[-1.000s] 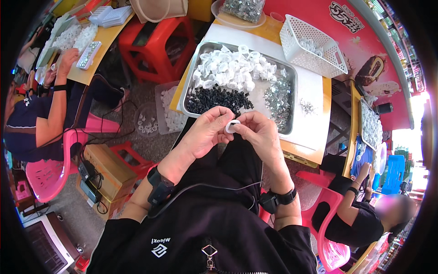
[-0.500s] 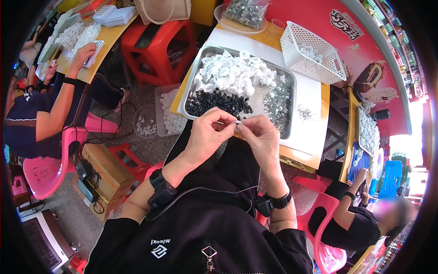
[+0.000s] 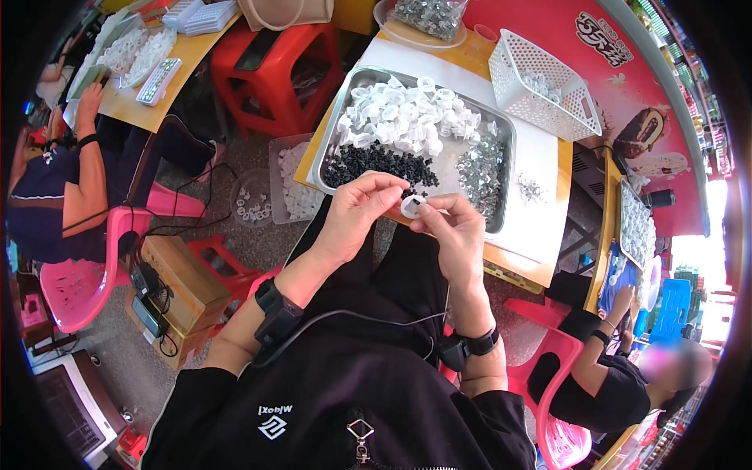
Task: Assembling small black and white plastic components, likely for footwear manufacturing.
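Observation:
In front of me, just over the near edge of a metal tray [image 3: 509, 180], my right hand [image 3: 456, 235] pinches a small round white plastic piece [image 3: 409, 207] with a black bit in its middle. My left hand [image 3: 352, 219] is beside it, thumb and forefinger pressed together by the piece's upper left. Whether something tiny sits in that pinch is too small to make out. The tray holds a heap of white plastic caps [image 3: 399, 113], a pile of small black parts [image 3: 376, 166] nearest my left hand, and shiny metal bits [image 3: 482, 176] on the right.
A white perforated basket [image 3: 540, 86] and a bag of metal parts [image 3: 429, 16] stand beyond the tray. Loose metal bits [image 3: 531, 188] lie on the table's right. A red stool [image 3: 274, 78] and a tub of white pieces [image 3: 294, 184] are left. People work at tables on both sides.
The white piece has turned from edge-on to show its round face, and my left fingers have parted from it slightly. At the left, a co-worker's hand has left the small pale tray.

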`<state>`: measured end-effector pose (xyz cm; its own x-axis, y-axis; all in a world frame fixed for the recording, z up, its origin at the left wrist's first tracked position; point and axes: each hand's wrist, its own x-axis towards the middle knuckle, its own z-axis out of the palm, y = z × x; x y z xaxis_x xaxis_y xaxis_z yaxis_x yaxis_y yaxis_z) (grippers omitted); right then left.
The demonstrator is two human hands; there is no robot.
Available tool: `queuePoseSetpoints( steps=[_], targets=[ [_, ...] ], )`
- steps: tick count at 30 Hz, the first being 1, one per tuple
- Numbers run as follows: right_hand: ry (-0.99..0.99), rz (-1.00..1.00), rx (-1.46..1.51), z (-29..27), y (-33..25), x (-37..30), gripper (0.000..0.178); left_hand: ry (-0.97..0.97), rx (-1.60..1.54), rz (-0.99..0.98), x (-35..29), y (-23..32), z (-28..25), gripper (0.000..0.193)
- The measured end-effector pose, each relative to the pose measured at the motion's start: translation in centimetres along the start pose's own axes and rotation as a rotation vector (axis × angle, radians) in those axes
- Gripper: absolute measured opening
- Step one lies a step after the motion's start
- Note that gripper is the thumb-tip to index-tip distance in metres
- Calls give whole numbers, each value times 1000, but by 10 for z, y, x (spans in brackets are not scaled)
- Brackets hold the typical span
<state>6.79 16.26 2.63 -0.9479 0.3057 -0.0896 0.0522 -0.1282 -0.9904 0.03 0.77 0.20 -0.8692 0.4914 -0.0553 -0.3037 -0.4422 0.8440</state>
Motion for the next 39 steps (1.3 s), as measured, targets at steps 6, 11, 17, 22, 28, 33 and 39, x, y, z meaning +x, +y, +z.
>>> queuePoseSetpoints(
  steps=[6,11,17,22,28,33,39],
  targets=[
    [-49,7,115,4,-4,-6,8,-54,-99,-124,-7,-2,6,22],
    [64,-706,-575,7,-15,-9,22,-80,265,330,-12,10,5,15],
    [94,-915,-746,6,-19,-11,25,-106,550,535,-11,11,7,22],
    [92,-947,-777,4,-17,-11,25,-102,663,678,-10,10,7,23],
    [111,-933,-809,4,-11,-14,24,-100,677,627,-12,3,4,21],
    [-26,-486,-680,-10,-4,2,14,12,459,214,-11,-10,1,10],
    [-276,64,-518,-101,-64,101,15,67,306,145,-7,-7,-14,11]
  ],
)
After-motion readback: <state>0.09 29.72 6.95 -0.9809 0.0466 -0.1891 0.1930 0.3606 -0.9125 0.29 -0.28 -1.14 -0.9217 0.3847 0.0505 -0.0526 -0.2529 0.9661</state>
